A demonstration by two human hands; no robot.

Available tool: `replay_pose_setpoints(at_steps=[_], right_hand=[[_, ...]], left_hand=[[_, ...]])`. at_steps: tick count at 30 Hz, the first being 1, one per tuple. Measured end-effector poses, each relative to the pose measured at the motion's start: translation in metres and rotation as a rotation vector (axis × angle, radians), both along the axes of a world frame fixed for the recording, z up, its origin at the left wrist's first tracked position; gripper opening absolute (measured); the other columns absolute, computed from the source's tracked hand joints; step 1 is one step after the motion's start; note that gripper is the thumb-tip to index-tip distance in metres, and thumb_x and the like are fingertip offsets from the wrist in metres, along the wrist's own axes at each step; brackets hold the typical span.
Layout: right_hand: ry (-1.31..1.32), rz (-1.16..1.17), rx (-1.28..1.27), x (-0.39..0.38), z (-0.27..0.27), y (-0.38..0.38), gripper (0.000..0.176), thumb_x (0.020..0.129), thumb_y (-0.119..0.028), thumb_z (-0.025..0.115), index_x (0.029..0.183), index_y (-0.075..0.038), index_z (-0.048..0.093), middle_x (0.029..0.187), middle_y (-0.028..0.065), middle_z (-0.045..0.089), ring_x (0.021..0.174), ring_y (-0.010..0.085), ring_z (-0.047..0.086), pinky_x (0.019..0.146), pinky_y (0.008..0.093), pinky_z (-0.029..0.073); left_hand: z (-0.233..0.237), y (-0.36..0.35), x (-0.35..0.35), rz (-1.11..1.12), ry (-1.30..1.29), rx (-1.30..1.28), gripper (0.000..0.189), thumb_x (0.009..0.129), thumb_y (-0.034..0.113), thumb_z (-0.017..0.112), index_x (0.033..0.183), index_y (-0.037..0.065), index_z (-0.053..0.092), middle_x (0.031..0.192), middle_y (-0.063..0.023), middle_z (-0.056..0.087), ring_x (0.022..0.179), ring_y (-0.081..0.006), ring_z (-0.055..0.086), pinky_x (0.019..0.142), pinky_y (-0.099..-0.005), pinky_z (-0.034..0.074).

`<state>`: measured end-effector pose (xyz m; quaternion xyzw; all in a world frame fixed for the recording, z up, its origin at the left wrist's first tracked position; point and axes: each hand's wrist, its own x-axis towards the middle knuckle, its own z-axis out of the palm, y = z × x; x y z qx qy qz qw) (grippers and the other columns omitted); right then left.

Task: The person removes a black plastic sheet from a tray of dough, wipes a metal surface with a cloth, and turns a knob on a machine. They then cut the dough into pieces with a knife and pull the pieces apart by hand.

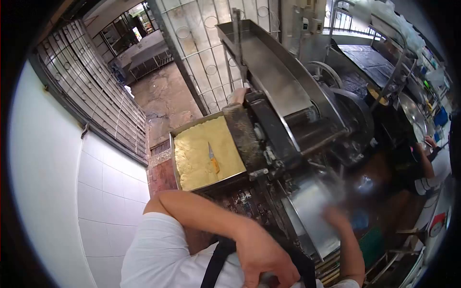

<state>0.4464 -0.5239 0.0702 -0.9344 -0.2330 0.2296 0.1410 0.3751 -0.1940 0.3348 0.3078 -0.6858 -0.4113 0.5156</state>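
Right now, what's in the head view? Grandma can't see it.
A person's blurred right hand is by a metal sheet at a big machine, left hand near the chest. A knife lies on yellow doughy stuff in a tray.

Your lens bows the tiled wall [113, 197] and blackens the corners. Bright light enters through the barred window [354, 23], pale glare washes the metal sheet [309, 211], and your right hand [336, 218] blurs.

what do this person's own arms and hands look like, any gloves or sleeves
The left hand is ungloved, with no watch visible at its wrist. A short white fabric sleeve leaves the left forearm uncovered. The right hand is blurred but appears ungloved; the right forearm is bare too.
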Motion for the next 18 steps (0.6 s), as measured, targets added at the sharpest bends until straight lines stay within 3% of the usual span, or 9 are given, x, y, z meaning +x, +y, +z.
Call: replay_pose_setpoints(at_steps=[2,4,5,7,11,14,15,16,18], right_hand=[[0.024,0.005,0.030,-0.002,-0.026,0.021,0.038,0.090,-0.025,0.068,0.124,-0.008,0.063,0.111,0.0174,0.069,0.103,0.0355,0.065,0.089,0.0444,0.052],[0.041,0.008,0.091,-0.001,-0.027,0.051,0.039,0.090,-0.025,0.069,0.123,-0.007,0.063,0.110,0.0180,0.069,0.102,0.0358,0.066,0.088,0.0439,0.053],[0.046,0.007,0.092,-0.001,-0.028,0.065,0.039,0.090,-0.025,0.069,0.123,-0.007,0.063,0.110,0.0180,0.069,0.102,0.0358,0.066,0.088,0.0439,0.053],[0.045,-0.032,0.175,0.000,-0.007,0.089,0.038,0.089,-0.024,0.069,0.123,-0.007,0.063,0.111,0.0181,0.069,0.101,0.0360,0.066,0.087,0.0436,0.053],[-0.015,-0.202,0.228,-0.008,0.041,0.115,0.040,0.090,-0.023,0.067,0.127,-0.008,0.062,0.118,0.0188,0.067,0.107,0.0370,0.065,0.092,0.0435,0.051],[-0.011,-0.326,0.347,-0.007,0.043,0.102,0.039,0.091,-0.022,0.067,0.127,-0.007,0.062,0.114,0.0186,0.068,0.104,0.0360,0.066,0.090,0.0434,0.052],[0.007,-0.367,0.328,-0.004,0.041,0.097,0.037,0.092,-0.025,0.067,0.126,-0.010,0.064,0.106,0.0138,0.070,0.097,0.0293,0.066,0.088,0.0397,0.052],[0.018,-0.342,0.305,-0.002,0.040,0.086,0.038,0.093,-0.023,0.066,0.127,-0.008,0.061,0.110,0.0167,0.069,0.101,0.0338,0.066,0.089,0.0420,0.052],[0.000,-0.361,0.315,0.006,0.047,0.071,0.038,0.093,-0.022,0.066,0.127,-0.007,0.061,0.108,0.0157,0.069,0.099,0.0316,0.066,0.087,0.0404,0.052]], left_hand=[[-0.003,0.031,-0.008,-0.012,0.060,0.131,0.050,0.093,0.050,0.064,0.119,0.007,0.070,0.098,-0.0148,0.066,0.089,-0.0359,0.065,0.078,-0.0423,0.054],[-0.006,0.058,-0.005,0.430,-0.119,-0.212,0.036,0.095,0.037,0.067,0.091,0.002,0.063,0.088,-0.0112,0.059,0.082,-0.0298,0.058,0.074,-0.0426,0.046],[-0.006,0.077,-0.002,0.430,-0.113,-0.210,0.036,0.095,0.037,0.067,0.091,0.002,0.063,0.088,-0.0112,0.059,0.082,-0.0298,0.058,0.074,-0.0426,0.046],[0.017,0.116,0.011,1.169,0.233,-0.414,0.030,0.095,0.033,0.067,0.092,0.003,0.063,0.094,-0.0138,0.060,0.083,-0.0310,0.058,0.071,-0.0414,0.047],[0.005,0.116,0.009,0.561,0.266,-0.163,0.028,0.095,0.030,0.068,0.103,0.003,0.068,0.099,-0.0171,0.062,0.092,-0.0321,0.062,0.075,-0.0417,0.051],[0.003,0.103,0.018,0.582,0.276,-0.126,0.033,0.091,0.031,0.072,0.108,0.003,0.069,0.101,-0.0144,0.064,0.093,-0.0300,0.063,0.076,-0.0412,0.051],[0.013,0.100,0.025,0.745,-0.024,-0.052,0.034,0.090,0.031,0.073,0.109,0.003,0.068,0.103,-0.0125,0.064,0.093,-0.0286,0.064,0.076,-0.0407,0.051],[0.024,0.095,0.029,0.908,-0.333,0.014,0.035,0.089,0.030,0.074,0.110,0.003,0.068,0.104,-0.0107,0.064,0.093,-0.0271,0.064,0.075,-0.0401,0.050],[0.053,0.091,0.043,0.887,-0.419,-0.007,0.035,0.089,0.030,0.073,0.111,0.003,0.069,0.104,-0.0089,0.064,0.092,-0.0260,0.064,0.075,-0.0395,0.050]])
